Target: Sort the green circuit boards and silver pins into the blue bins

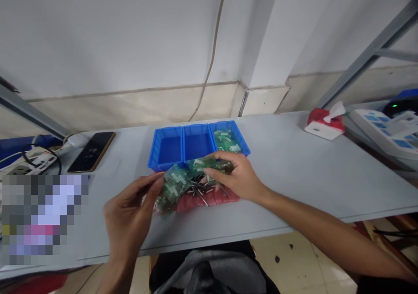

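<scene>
The right hand [233, 176] grips a clump of green circuit boards [176, 183] from above, its fingers hiding much of it, so the number of boards is hard to make out. The left hand [129, 215] pinches the clump's left edge with its fingertips. Thin metal pins [199, 192] tangle beneath, on a red wrapping [212, 202]. More boards [226, 141] lie in the right compartment of a blue three-part bin [166, 131] on the table [277, 176]. A pixelated patch [39, 220] hides the table's lower-left corner.
</scene>
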### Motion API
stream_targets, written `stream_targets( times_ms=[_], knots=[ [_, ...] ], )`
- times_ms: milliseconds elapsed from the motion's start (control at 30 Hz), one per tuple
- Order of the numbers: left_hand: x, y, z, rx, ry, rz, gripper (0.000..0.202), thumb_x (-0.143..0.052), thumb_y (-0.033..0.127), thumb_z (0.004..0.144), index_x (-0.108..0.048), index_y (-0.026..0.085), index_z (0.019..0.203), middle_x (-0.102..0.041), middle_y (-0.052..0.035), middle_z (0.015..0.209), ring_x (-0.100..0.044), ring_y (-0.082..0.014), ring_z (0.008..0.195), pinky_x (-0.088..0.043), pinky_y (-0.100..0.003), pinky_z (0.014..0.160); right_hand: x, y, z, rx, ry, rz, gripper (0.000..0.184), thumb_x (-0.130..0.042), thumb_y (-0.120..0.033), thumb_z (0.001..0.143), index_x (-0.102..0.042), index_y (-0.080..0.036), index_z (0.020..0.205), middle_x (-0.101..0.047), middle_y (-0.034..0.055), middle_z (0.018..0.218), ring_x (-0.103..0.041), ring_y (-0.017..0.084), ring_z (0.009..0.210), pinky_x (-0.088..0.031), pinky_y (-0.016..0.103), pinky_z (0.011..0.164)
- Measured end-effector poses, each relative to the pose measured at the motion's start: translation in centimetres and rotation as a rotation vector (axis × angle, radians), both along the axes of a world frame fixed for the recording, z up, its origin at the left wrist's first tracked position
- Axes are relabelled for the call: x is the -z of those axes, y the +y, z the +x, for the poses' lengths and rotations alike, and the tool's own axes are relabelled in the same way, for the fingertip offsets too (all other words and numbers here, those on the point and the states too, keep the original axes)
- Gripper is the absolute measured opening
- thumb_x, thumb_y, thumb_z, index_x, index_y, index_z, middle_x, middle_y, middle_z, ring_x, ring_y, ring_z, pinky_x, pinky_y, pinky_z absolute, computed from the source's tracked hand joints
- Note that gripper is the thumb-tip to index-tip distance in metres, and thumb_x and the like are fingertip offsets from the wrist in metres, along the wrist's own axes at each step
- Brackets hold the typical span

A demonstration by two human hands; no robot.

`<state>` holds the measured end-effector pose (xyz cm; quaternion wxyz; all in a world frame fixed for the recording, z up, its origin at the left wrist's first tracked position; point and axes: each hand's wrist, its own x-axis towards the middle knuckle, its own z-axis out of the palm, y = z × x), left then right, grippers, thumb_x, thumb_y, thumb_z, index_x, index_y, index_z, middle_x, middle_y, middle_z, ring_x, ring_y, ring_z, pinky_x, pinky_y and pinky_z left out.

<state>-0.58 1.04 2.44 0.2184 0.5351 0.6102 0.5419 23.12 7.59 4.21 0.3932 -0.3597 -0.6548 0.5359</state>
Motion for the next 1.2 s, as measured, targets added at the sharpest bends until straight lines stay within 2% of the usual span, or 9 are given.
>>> stream_targets(
  times_ms=[100, 200, 367, 500, 633, 700, 833, 967, 1200],
  knots=[
    [0.3, 0.3, -1.1, 0.174, 0.179, -0.012, 0.016, -0.072, 0.034, 0.088, -0.075, 0.027, 0.102, -0.074, 0.0014, 0.094, -0.067, -0.0131, 0.082, -0.054, -0.024, 0.074, 0.0, 0.3, 0.1, 0.043, 0.066, -0.028, 0.021, -0.071, -0.039, 0.087, -0.065, -0.023, 0.098, -0.072, 0.0003, 0.078, -0.074, 0.019, 0.072, -0.059, 0.026, 0.052],
    [0.7, 1.1, -0.9, 0.275, 0.413, 0.16, 0.016, -0.066, 0.024, 0.092, -0.074, 0.027, 0.105, -0.072, 0.0005, 0.093, -0.061, -0.0147, 0.086, -0.052, -0.028, 0.076, 0.0, 0.3, 0.0, 0.068, 0.098, -0.034, 0.025, -0.072, -0.038, 0.086, -0.064, -0.025, 0.105, -0.069, 0.0002, 0.084, -0.075, 0.02, 0.074, -0.059, 0.028, 0.05],
    [1.4, 1.6, 0.0, 0.185, 0.664, 0.386, 0.022, -0.069, 0.014, 0.088, -0.073, 0.026, 0.106, -0.071, -0.0029, 0.1, -0.056, -0.0202, 0.096, -0.051, -0.038, 0.084, -0.1, 0.4, 0.1, 0.1, -0.025, 0.091, 0.042, -0.068, -0.034, 0.089, -0.058, -0.032, 0.13, -0.065, -0.002, 0.082, -0.073, 0.018, 0.068, -0.059, 0.031, 0.054],
    [1.8, 1.2, 0.1, 0.147, 0.702, 0.439, 0.031, -0.071, 0.01, 0.085, -0.07, 0.024, 0.113, -0.068, -0.0057, 0.119, -0.057, -0.0248, 0.112, -0.052, -0.045, 0.093, -0.4, 0.5, 0.4, 0.156, -0.247, 0.311, 0.026, -0.07, -0.029, 0.087, -0.068, -0.026, 0.112, -0.069, -0.0024, 0.083, -0.066, 0.016, 0.072, -0.057, 0.033, 0.068],
    [2.1, 1.1, 0.0, 0.247, 0.746, 0.416, 0.042, -0.066, 0.012, 0.089, -0.06, 0.02, 0.13, -0.062, -0.0088, 0.133, -0.051, -0.0283, 0.129, -0.05, -0.051, 0.104, -0.6, 0.7, 0.4, 0.182, -0.326, 0.345, 0.022, -0.07, -0.027, 0.085, -0.067, -0.025, 0.107, -0.073, -0.0007, 0.096, -0.069, 0.017, 0.082, -0.056, 0.034, 0.076],
    [2.2, 1.1, -0.1, 0.284, 0.763, 0.409, 0.042, -0.064, 0.012, 0.09, -0.059, 0.02, 0.131, -0.066, -0.007, 0.127, -0.051, -0.0282, 0.131, -0.051, -0.051, 0.103, -0.4, 0.7, 0.4, 0.177, -0.311, 0.29, 0.024, -0.069, -0.029, 0.087, -0.065, -0.026, 0.111, -0.073, -0.0013, 0.087, -0.07, 0.017, 0.072, -0.057, 0.034, 0.069],
    [2.2, 0.8, 0.1, 0.27, 0.756, 0.404, 0.04, -0.064, 0.013, 0.091, -0.06, 0.02, 0.13, -0.065, -0.0072, 0.129, -0.053, -0.0273, 0.128, -0.051, -0.05, 0.102, 0.1, 0.6, 0.3, 0.022, -0.144, -0.102, 0.03, -0.062, -0.04, 0.092, -0.054, -0.026, 0.118, -0.065, -0.0055, 0.056, -0.068, 0.019, 0.047, -0.053, 0.028, 0.041],
    [2.0, 0.7, 1.4, 0.295, 0.81, 0.455, 0.043, -0.068, 0.017, 0.09, -0.059, 0.017, 0.131, -0.062, -0.009, 0.133, -0.053, -0.0282, 0.128, -0.049, -0.048, 0.103, 0.2, 0.3, -0.1, -0.071, -0.015, -0.296, 0.032, -0.062, -0.043, 0.092, -0.047, -0.026, 0.115, -0.067, -0.0041, 0.057, -0.073, 0.022, 0.054, -0.058, 0.03, 0.045],
    [1.4, 1.7, 3.0, 0.298, 0.912, 0.57, 0.033, -0.064, 0.008, 0.089, -0.065, 0.017, 0.121, -0.07, -0.0047, 0.12, -0.06, -0.0262, 0.118, -0.046, -0.044, 0.098, -0.2, 0.4, 0.2, 0.015, -0.274, 0.034, 0.027, -0.061, -0.046, 0.093, -0.063, -0.025, 0.11, -0.069, -0.0009, 0.073, -0.069, 0.016, 0.064, -0.054, 0.027, 0.056]
  ],
)
